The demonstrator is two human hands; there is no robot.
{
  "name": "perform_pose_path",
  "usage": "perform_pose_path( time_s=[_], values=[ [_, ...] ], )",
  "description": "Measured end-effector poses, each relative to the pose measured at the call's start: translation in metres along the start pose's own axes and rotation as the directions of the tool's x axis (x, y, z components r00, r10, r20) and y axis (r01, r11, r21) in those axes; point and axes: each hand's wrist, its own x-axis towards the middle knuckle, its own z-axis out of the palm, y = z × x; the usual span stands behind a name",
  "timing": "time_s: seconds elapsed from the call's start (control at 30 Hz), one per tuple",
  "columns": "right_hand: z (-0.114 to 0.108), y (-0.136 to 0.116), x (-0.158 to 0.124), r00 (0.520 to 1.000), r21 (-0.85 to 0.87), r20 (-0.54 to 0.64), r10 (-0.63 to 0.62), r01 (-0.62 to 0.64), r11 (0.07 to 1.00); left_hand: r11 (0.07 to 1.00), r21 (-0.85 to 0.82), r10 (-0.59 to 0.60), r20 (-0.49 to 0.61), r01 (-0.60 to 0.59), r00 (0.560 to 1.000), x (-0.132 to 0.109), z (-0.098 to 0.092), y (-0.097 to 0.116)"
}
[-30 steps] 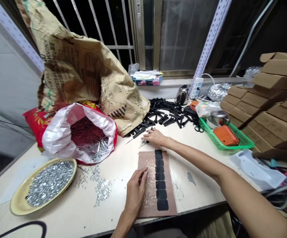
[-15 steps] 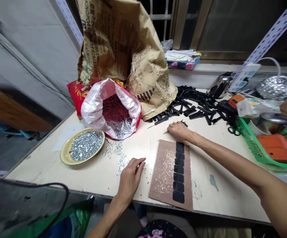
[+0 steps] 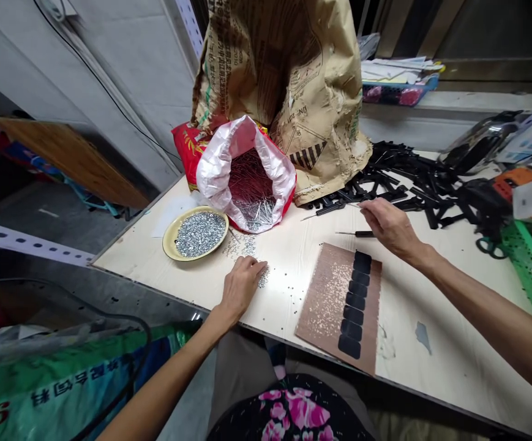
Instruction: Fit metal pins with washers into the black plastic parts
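My left hand (image 3: 240,285) rests low over the table, fingers bent together at a scatter of tiny silvery metal pieces (image 3: 264,278). Whatever its fingertips pinch is too small to make out. My right hand (image 3: 392,228) is closed at the near edge of a heap of black plastic parts (image 3: 401,168); what lies between its fingertips is unclear. Just below it lies a thin metal shaft with a black handle (image 3: 362,233), like a small screwdriver. Between the hands is a brown board (image 3: 318,309) with a column of black rounded squares (image 3: 354,315) and pale worn specks.
A yellow dish (image 3: 170,252) heaped with small metal pieces stands left. Behind it, a red-and-white bag (image 3: 213,171) of thin metal rods lies open before a large brown paper sack (image 3: 325,110). Scissors (image 3: 490,247) and a green basket (image 3: 520,269) are at right.
My right hand has moved off the thin black-handled tool, which now lies bare, up to the black parts. My left hand has reached the scattered metal pieces. The view has swung left.
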Motion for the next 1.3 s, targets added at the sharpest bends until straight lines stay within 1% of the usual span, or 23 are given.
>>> perform_pose_path(
  time_s=[0.07,0.1,0.27,0.37,0.47,0.6,0.7,0.77,0.83,0.9,0.93,0.97,1.0,1.03,1.07,1.1,1.13,1.17,1.2,1.23,1.3],
  values=[
    [-0.005,-0.022,0.0,1.0,0.053,-0.017,-0.004,0.005,0.999,0.997,0.047,0.053,0.064,-0.056,0.997,0.005,0.003,0.001],
    [-0.005,-0.033,-0.002,1.0,0.076,-0.005,-0.002,0.002,0.997,0.995,0.057,0.074,0.093,-0.079,0.993,0.007,0.004,0.001],
    [0.007,-0.084,-0.019,0.989,0.18,0.144,0.012,-0.039,0.983,0.986,0.041,0.15,0.205,-0.162,0.967,0.019,-0.003,0.0],
    [0.016,-0.105,-0.026,0.981,0.238,0.194,0.023,-0.07,0.969,0.978,0.047,0.182,0.268,-0.202,0.946,0.024,-0.008,0.0],
    [0.022,-0.12,-0.026,0.975,0.278,0.219,0.04,-0.101,0.955,0.976,0.034,0.201,0.258,-0.217,0.945,0.024,-0.008,-0.001],
    [0.024,-0.128,-0.024,0.974,0.314,0.22,0.057,-0.126,0.941,0.981,-0.018,0.193,0.182,-0.193,0.964,0.019,-0.002,-0.002],
    [0.024,-0.129,-0.028,0.972,0.316,0.228,0.061,-0.133,0.94,0.987,-0.01,0.162,0.185,-0.163,0.969,0.015,0.001,0.003],
    [0.025,-0.128,-0.032,0.971,0.325,0.229,0.063,-0.137,0.936,0.994,-0.027,0.109,0.193,-0.105,0.975,0.016,0.002,0.006],
    [0.025,-0.129,-0.035,0.97,0.341,0.231,0.074,-0.151,0.928,0.996,-0.082,0.049,0.19,-0.034,0.981,0.018,0.002,0.009],
    [0.025,-0.131,-0.037,0.968,0.363,0.23,0.096,-0.177,0.915,0.983,-0.177,-0.012,0.159,0.041,0.987,0.02,0.002,0.009],
    [0.025,-0.134,-0.037,0.967,0.377,0.23,0.108,-0.191,0.906,0.964,-0.252,-0.05,0.137,0.084,0.989,0.022,0.001,0.01],
    [0.025,-0.137,-0.036,0.966,0.395,0.228,0.118,-0.203,0.896,0.926,-0.351,-0.105,0.122,0.141,0.987,0.023,0.001,0.011],
    [0.025,-0.14,-0.035,0.966,0.415,0.227,0.125,-0.212,0.885,0.856,-0.471,-0.176,0.125,0.215,0.976,0.024,0.0,0.014],
    [0.025,-0.143,-0.033,0.966,0.434,0.226,0.128,-0.218,0.874,0.745,-0.599,-0.253,0.154,0.294,0.955,0.026,-0.001,0.017],
    [0.026,-0.146,-0.031,0.965,0.448,0.228,0.13,-0.222,0.866,0.596,-0.716,-0.322,0.202,0.363,0.925,0.027,-0.002,0.022],
    [0.026,-0.149,-0.028,0.965,0.456,0.229,0.129,-0.223,0.862,0.427,-0.805,-0.369,0.26,0.411,0.892,0.029,-0.003,0.029],
    [0.027,-0.151,-0.026,0.965,0.458,0.229,0.13,-0.225,0.86,0.262,-0.863,-0.391,0.315,0.433,0.865,0.031,-0.005,0.036],
    [0.027,-0.153,-0.023,0.964,0.455,0.229,0.135,-0.228,0.861,0.122,-0.894,-0.394,0.354,0.431,0.848,0.032,-0.006,0.044],
    [0.027,-0.154,-0.021,0.963,0.447,0.23,0.142,-0.234,0.863,0.017,-0.91,-0.387,0.377,0.415,0.842,0.034,-0.007,0.051],
    [0.028,-0.154,-0.02,0.961,0.437,0.231,0.153,-0.243,0.866,-0.057,-0.916,-0.379,0.387,0.397,0.841,0.036,-0.009,0.059],
    [0.027,-0.153,-0.019,0.958,0.418,0.229,0.176,-0.26,0.871,-0.14,-0.919,-0.364,0.394,0.369,0.844,0.038,-0.011,0.071]
  ],
)
